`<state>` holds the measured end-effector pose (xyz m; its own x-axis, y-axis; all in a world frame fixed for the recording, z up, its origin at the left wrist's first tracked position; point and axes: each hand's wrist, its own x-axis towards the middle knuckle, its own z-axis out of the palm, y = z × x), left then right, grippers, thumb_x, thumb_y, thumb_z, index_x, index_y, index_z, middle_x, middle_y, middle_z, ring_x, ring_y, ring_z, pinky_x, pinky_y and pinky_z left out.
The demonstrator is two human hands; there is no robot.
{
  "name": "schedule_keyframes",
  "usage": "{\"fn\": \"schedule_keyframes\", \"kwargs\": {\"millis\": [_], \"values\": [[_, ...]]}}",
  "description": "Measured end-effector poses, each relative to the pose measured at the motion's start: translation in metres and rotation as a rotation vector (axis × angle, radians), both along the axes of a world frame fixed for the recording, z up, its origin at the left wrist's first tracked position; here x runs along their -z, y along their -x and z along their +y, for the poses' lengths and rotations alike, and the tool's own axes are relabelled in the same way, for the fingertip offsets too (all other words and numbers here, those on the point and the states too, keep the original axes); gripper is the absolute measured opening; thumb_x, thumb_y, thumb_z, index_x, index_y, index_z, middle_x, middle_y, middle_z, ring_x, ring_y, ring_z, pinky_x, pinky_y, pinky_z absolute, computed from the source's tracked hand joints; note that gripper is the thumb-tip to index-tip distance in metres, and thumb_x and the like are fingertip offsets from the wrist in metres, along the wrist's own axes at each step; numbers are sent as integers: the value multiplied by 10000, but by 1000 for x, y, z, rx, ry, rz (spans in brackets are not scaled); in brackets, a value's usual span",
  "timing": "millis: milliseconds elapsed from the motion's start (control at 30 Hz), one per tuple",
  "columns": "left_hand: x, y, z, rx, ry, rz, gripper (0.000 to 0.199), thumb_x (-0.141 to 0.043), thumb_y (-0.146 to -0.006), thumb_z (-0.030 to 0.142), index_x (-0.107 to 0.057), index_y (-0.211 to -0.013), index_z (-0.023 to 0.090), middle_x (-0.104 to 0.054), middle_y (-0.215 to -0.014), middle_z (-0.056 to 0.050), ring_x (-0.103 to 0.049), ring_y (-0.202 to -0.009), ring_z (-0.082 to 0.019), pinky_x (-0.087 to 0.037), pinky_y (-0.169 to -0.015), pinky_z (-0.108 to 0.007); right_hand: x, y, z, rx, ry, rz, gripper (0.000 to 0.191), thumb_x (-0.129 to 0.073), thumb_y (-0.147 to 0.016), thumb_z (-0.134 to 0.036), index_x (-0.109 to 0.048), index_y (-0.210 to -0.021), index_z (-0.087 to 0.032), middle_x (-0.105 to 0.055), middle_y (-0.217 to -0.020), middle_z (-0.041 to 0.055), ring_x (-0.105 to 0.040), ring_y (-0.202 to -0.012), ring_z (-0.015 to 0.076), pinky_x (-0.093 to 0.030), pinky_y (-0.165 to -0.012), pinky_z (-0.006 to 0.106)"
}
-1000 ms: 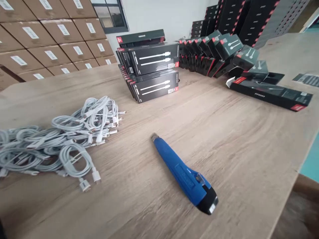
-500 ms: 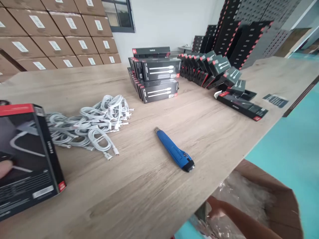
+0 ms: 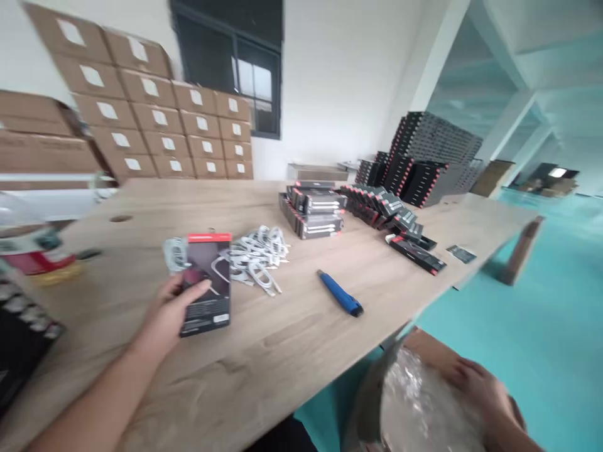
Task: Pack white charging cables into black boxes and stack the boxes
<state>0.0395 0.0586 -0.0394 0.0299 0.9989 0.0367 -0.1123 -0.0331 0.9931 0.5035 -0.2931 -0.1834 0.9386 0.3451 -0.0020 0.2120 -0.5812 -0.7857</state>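
Left of the cutter (image 3: 340,294) on the table (image 3: 273,358), the cables (image 3: 260,252) are partly hidden behind the held box (image 3: 220,296).

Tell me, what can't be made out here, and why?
All in the head view:
Left hand: some fingertips hidden behind the black box it holds.
White cables: partly hidden by that box.
Right hand: blurred; whether it grips the carton is unclear.
Dark object, lower left: cut off by the picture's edge.
White labels: any print is too small.
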Motion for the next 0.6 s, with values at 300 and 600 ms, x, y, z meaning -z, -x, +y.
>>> {"fn": "schedule_keyframes", "kwargs": {"millis": [300,600], "values": [[7,34,0,193,-91,-272,430,-899,-577,365,-704,-912,179,-751,-771,-15,-674,-636,-171,-519,-622,-267,-153,201,209,-1018,-441,-65,513,-536,-867,-632,-738,-1054,-200,-743,-959,122,-693,-878,268,-569,-838,412],[-3,57,2,92,-272,-281,415,-814,-684,368,-684,-1038,195,-758,-1030,-58,-695,-1008,-253,-522,-876,-312,-128,376,350,-1545,-459,-98,262,-568,-899,-398,-705,-973,-188,-740,-889,31,-663,-820,217,-535,-758,334]]}}
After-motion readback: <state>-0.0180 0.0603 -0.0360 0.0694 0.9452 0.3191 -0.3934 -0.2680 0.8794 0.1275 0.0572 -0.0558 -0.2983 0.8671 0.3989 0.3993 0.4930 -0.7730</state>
